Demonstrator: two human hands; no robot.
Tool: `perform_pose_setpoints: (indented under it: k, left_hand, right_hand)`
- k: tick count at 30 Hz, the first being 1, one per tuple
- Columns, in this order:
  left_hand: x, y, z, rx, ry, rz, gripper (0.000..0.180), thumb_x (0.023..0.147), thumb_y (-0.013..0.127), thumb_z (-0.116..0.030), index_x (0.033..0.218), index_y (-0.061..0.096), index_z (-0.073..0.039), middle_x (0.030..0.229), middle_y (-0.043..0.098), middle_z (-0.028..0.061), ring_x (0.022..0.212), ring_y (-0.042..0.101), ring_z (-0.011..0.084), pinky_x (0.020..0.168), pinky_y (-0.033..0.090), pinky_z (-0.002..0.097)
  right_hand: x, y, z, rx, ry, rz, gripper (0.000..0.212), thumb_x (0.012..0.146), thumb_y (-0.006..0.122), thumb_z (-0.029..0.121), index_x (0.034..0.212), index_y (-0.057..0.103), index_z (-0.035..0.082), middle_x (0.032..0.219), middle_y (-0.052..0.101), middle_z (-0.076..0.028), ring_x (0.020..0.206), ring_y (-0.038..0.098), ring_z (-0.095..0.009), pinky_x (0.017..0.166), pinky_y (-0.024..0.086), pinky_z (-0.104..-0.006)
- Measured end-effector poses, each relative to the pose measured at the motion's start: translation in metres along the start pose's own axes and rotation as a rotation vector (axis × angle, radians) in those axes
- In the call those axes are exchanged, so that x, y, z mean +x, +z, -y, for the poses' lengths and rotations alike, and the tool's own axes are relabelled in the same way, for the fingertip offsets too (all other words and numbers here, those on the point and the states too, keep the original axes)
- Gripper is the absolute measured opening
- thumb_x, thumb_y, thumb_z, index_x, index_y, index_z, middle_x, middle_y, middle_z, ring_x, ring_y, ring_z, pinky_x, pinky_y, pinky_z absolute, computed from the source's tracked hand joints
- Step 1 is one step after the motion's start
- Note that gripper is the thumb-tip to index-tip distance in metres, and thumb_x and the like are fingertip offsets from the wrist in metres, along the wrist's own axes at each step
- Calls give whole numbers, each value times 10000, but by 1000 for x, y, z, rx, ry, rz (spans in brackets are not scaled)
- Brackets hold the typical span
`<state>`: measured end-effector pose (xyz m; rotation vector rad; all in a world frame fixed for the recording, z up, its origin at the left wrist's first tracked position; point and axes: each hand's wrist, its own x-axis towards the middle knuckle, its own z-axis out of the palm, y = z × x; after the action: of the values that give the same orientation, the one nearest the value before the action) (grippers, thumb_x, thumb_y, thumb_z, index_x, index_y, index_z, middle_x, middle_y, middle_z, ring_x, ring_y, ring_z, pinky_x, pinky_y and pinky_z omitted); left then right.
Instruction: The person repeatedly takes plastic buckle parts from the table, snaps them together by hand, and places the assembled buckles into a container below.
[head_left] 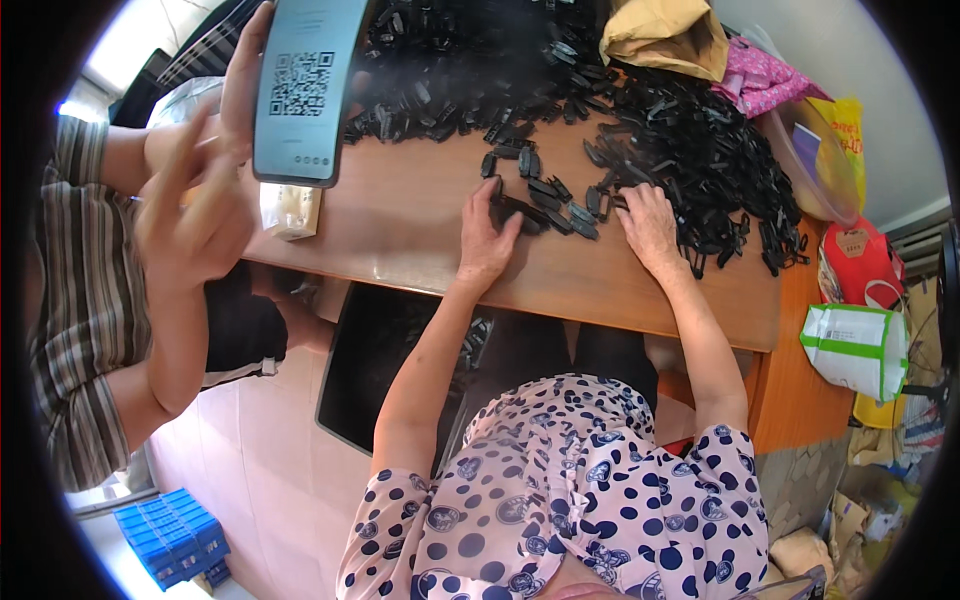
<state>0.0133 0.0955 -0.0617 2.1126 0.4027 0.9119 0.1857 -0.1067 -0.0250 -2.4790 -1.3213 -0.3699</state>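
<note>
Small, elongated black plastic pieces (545,193) lie loose on the wooden table (400,215) between my hands. My left hand (487,238) rests there with thumb and fingers curled around dark plastic pieces (518,212); their exact kind cannot be made out. At the edge of the large right-hand heap (690,150) of similar pieces, my right hand (648,222) has its fingers bent, with a small black piece between thumb and fingertips. Part of what each hand grips is hidden by the fingers.
To my left, another person's hand holds a phone (300,95) over the table, beside a small box (290,210). A black tray (370,370) sits below the table's front edge. Bags, including a white-green one (855,350), hang or stand at right; blue crates (172,535) are lower left.
</note>
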Motion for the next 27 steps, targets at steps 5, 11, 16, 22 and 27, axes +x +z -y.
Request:
perform_pose_setpoints:
  k: [5,11,16,22,27]
  left_hand:
    - [-2,1,-2,139,35,-67,163,725,599,-17,881,576,-58,947,541,152,925,511,362,809,438,440]
    - [-12,11,1,156,-28,-81,121,746,598,-40,861,571,-66,883,514,132,872,540,342,740,461,433]
    - [-13,1,-11,231,-167,27,102,774,590,-46,875,577,-60,883,517,133,867,560,335,730,469,435]
    - [-24,-10,-1,215,213,-10,139,781,648,-106,886,574,-54,874,503,138,842,547,336,719,464,437]
    - [-32,-18,-16,197,195,41,211,757,694,-138,899,563,-55,882,475,137,861,531,329,720,461,428]
  right_hand:
    - [-14,3,-1,108,13,-126,228,862,586,139,1045,560,7,1007,548,-167,962,514,-361,833,416,-449]
    - [-42,21,24,863,189,-242,252,968,470,123,1180,483,-13,881,558,-72,738,498,-135,686,431,-276]
    - [-45,37,27,1110,339,-171,283,995,414,148,1242,423,9,824,540,-34,670,471,-72,609,406,-213]
    - [-35,36,30,1128,322,-184,267,989,411,121,1209,457,-22,805,555,-36,602,451,-71,565,392,-212]
    - [-39,36,28,1120,310,-158,251,980,435,103,1194,468,-23,814,567,-42,607,444,-65,571,393,-212]
